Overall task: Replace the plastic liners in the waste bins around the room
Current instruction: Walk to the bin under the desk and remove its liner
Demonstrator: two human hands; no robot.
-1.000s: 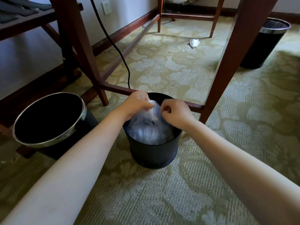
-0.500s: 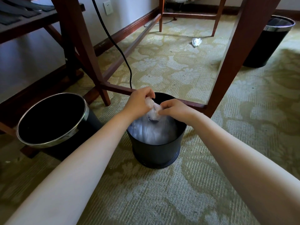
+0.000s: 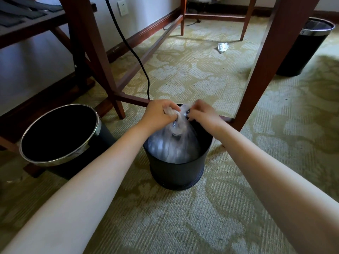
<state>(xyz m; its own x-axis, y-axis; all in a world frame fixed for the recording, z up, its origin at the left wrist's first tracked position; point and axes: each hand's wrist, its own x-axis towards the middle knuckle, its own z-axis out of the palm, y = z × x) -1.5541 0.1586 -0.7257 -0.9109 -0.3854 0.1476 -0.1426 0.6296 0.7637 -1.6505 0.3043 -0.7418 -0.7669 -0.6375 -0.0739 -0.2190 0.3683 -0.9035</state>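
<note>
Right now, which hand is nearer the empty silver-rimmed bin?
Left. The left hand grips the liner right of the silver-rimmed bin; the right hand pinches it farther right.

The clear plastic liner (image 3: 174,143) has changed shape under my hands. A second ago its top was a loose, puffy mound in the small black bin (image 3: 176,173). Now it is drawn into a narrow twisted neck, and the bag below is pulled into a taut cone. My left grip (image 3: 157,114) has closed round the bunched mouth, with a tuft of plastic poking out past my fingers. My right grip (image 3: 201,114), earlier a fist on the mound, now pinches the neck from the side.
</note>
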